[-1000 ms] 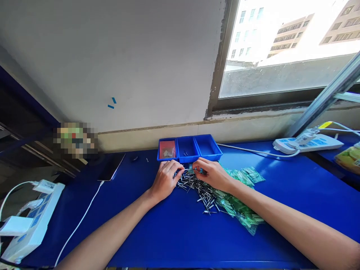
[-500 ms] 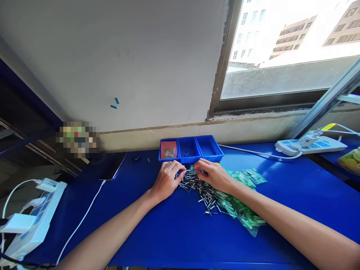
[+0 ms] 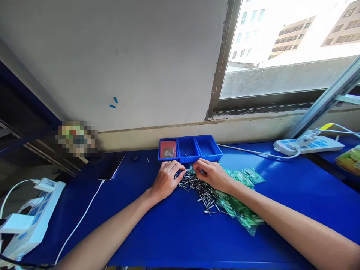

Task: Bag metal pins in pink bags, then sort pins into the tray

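Note:
My left hand [image 3: 168, 175] is closed in a pinch over the left side of a pile of thin metal pins [image 3: 204, 195]; what looks like the end of one pin shows at its fingertips. Opposite it, my right hand [image 3: 212, 174] is also pinched, above the pile's back right part. Whatever lies between its fingers is too small to make out. Partly under my right forearm, small clear green plastic packets [image 3: 243, 210] lie heaped against the pins. Just behind both hands stands a blue tray with three compartments [image 3: 209, 148].
In the tray's left compartment is a red packet [image 3: 168, 149]; the middle one holds a few small pins. A phone [image 3: 112, 168] with a white cable lies at left. Power strips stand at the left [image 3: 35, 219] and the back right [image 3: 309, 145] of the blue table [image 3: 157, 240].
The view has shifted very slightly. Both hands keep nearly the same place and pinch, with only small finger movement on the right.

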### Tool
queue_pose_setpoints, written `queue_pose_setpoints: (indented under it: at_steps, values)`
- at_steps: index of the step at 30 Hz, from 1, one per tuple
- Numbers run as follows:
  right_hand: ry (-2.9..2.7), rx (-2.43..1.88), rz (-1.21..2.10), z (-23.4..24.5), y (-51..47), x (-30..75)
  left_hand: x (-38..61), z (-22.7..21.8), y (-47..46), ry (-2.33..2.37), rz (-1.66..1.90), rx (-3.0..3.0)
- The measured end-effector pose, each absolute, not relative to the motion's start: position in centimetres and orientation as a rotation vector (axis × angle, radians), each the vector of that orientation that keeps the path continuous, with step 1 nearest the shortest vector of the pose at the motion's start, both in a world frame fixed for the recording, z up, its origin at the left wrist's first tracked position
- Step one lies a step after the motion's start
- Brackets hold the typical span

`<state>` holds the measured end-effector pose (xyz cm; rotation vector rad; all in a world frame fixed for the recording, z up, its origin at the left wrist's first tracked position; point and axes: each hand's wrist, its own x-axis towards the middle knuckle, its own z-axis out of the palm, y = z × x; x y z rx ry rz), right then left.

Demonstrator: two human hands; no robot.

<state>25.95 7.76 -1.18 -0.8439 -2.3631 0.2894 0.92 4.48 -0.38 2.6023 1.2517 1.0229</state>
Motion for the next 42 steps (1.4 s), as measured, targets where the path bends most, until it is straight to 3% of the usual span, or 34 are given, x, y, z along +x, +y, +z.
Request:
queue_pose_setpoints:
  at_steps: [42]
  values:
    - [-2.386, -0.816, 0.228, -0.91, 7.72, 25.87, 0.98, -0.42, 4.54, 1.223, 1.007, 2.643]
